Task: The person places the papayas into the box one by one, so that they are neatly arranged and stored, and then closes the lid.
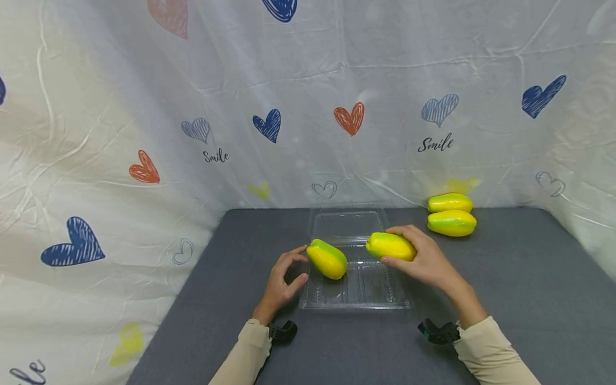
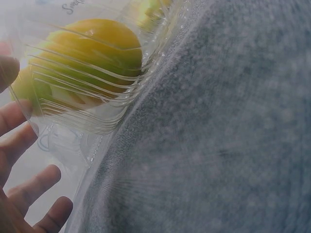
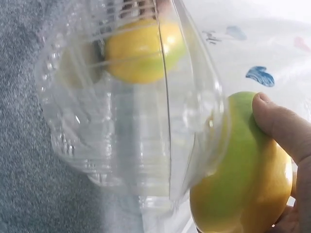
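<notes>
My right hand (image 1: 425,255) grips a yellow-green papaya (image 1: 392,246) over the right side of a clear plastic clamshell box (image 1: 356,307). In the right wrist view the thumb lies along this papaya (image 3: 240,170), beside the box wall. A second papaya (image 1: 328,260) sits tilted in the left part of the box, its narrow green end toward the far left. My left hand (image 1: 280,283) is at the box's left side with fingers spread. In the left wrist view its fingertips (image 2: 17,116) are at the clear rim, close to the narrow end of the papaya (image 2: 97,63).
Two more papayas (image 1: 452,223) lie side by side at the table's back right. The box's lid (image 1: 347,223) is folded open toward the back edge. A grey cloth covers the table (image 1: 510,289); a white curtain (image 1: 298,69) with printed hearts hangs behind and at the left.
</notes>
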The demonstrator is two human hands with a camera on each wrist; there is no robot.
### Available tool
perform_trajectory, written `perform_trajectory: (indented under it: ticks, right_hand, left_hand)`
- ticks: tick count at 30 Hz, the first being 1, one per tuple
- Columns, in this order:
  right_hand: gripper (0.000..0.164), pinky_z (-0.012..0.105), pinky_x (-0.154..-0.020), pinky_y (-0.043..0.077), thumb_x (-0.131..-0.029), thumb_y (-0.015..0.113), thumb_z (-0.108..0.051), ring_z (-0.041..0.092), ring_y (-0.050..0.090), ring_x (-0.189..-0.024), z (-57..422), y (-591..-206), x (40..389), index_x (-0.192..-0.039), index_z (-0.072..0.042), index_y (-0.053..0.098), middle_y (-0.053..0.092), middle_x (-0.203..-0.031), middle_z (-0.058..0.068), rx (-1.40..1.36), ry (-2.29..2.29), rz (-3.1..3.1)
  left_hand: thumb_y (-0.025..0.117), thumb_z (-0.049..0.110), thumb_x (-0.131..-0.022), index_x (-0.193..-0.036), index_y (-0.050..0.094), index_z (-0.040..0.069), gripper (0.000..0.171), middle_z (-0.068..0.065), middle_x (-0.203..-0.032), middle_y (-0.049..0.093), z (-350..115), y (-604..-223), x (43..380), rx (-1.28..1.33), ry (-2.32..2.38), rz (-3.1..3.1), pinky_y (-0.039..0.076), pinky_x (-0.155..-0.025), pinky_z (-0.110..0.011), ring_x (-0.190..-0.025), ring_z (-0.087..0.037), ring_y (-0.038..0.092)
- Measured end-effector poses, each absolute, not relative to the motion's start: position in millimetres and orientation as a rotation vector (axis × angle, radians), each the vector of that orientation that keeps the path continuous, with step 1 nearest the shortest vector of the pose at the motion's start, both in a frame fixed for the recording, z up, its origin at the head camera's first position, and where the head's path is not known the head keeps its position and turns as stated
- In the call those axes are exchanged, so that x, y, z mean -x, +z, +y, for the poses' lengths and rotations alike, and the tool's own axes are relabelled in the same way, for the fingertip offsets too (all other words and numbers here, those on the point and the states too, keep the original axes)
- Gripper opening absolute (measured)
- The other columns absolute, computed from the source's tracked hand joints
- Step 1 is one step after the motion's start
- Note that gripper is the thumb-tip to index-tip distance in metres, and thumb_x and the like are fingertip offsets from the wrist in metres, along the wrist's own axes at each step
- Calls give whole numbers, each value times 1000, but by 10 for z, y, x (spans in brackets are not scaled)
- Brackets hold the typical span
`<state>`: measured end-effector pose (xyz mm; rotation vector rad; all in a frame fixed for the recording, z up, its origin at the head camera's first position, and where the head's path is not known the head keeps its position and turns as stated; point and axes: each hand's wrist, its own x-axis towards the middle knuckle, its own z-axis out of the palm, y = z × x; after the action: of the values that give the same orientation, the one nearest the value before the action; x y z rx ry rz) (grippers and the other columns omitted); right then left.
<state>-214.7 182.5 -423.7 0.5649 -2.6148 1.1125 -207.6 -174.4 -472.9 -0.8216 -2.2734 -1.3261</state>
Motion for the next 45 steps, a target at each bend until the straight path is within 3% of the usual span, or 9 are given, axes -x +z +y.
perform_trajectory:
  ticks: [22, 31, 38, 45]
  right_hand:
    - [64, 34, -76, 50, -80, 87, -37, 19, 61, -99, 1589, -4296, 2098, -136, -20, 61, 62, -130, 5, -702, 1124, -2598]
    - [65, 35, -77, 51, -79, 87, -38, 19, 61, -100, 1525, -4312, 2090, -134, -18, 62, 63, -128, 4, -730, 1113, -2604]
    - [63, 33, -78, 50, -78, 88, -39, 16, 60, -98, 1446, -4355, 2069, -133, -18, 63, 64, -127, 2, -776, 1104, -2595]
    - [62, 37, -81, 51, -79, 87, -41, 19, 61, -105, 1349, -4371, 2036, -133, -19, 63, 64, -131, 4, -802, 1105, -2592]
  left_hand:
    - [67, -4, -83, -112, 65, -4, 30, -28, -140, 60, -1735, -4713, 2071, 812, -1339, -2271, 46, -89, -58, -122, -43, 57]
    - [68, -2, -83, -112, 65, -3, 29, -26, -141, 60, -1739, -4706, 2069, 799, -1351, -2293, 46, -91, -58, -123, -42, 57]
    - [69, 12, -87, -118, 67, 15, 31, -9, -148, 59, -1844, -5105, 2303, 806, -1323, -2293, 46, -94, -50, -128, -30, 57]
    - [72, 9, -83, -117, 67, 13, 35, -12, -146, 59, -1847, -5096, 2307, 812, -1315, -2265, 47, -91, -50, -125, -31, 58]
